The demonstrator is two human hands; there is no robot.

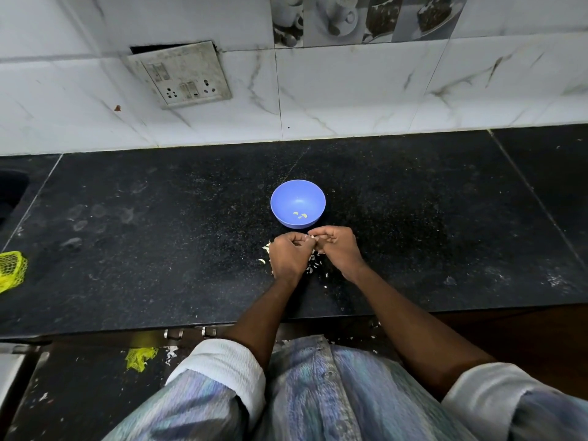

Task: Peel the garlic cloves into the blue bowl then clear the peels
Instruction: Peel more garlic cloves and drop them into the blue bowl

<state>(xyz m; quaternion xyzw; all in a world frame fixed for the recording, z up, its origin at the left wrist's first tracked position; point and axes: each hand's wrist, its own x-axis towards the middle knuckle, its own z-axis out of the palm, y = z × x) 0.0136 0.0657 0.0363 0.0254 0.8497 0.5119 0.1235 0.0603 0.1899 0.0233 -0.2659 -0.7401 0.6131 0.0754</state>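
Head view: your left hand (pixel 289 256) and right hand (pixel 337 249) meet fingertip to fingertip mid-counter (pixel 159 249), toward its front edge, both curled and pinching a garlic clove (pixel 312 238). Blue bowl (pixel 297 203) just behind them, three peeled cloves (pixel 300 214) inside. Peels (pixel 313 265) scattered under your hands. Yellow mesh bag (pixel 12 270) at the counter's left edge.

We cannot see what the left hand (pixel 288 254) and right hand (pixel 337 246) pinch between curled fingers; only a pale sliver shows. Peels (pixel 313 265) lie partly hidden beneath both. The yellow net (pixel 11 270) is cut by the left edge.
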